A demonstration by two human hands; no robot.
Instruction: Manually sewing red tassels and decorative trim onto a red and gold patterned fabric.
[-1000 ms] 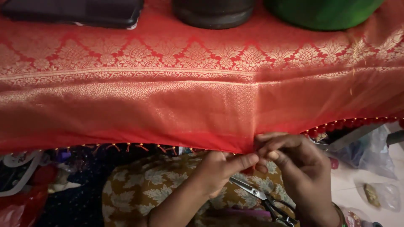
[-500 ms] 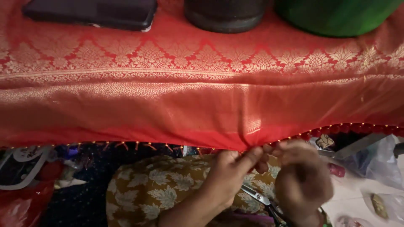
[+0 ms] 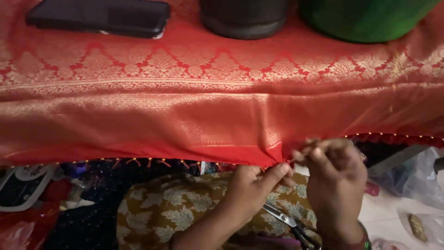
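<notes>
Head view: two hands (image 3: 296,185), one red cloth (image 3: 185,125)

A red-and-gold cloth (image 3: 194,106) covers the surface — on it a dark phone (image 3: 99,17), black pot (image 3: 245,18), green vessel (image 3: 365,18).

A black phone (image 3: 99,17), a dark pot (image 3: 245,17), a green vessel (image 3: 365,18); scissors (image 3: 289,222) on patterned fabric (image 3: 166,208).

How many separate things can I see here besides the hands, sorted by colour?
Red: 1, the gold-patterned cloth, its hem pinched by the left hand and right hand.
Black: 2, the phone and round pot.
Green: 1, the tub.
Steel: 1, the scissors.
Total: 5.
</notes>
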